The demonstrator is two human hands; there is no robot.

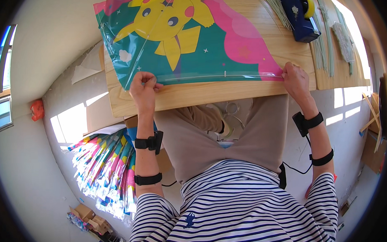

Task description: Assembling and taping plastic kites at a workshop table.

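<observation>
A printed plastic sheet [199, 52] lies over the wooden table, teal and pink with a yellow cartoon figure. Along its near edge runs a clear, shiny strip [209, 77], perhaps tape. My left hand [143, 88] is closed at the left part of this edge, thumb and fingers pinched together. At the near right corner, my right hand [297, 81] pinches the pink end of the sheet. The edge between both hands looks straight. Exactly what lies between the fingertips is hidden.
A blue tape dispenser [299, 15] with a yellow roll stands at the table's [192, 95] far right. Beside it lie thin pale rods [325, 52] and a clear plastic bag [342, 41]. Many colourful wrapped bundles [105, 166] are piled low on my left. Cardboard boxes [90, 218] sit behind.
</observation>
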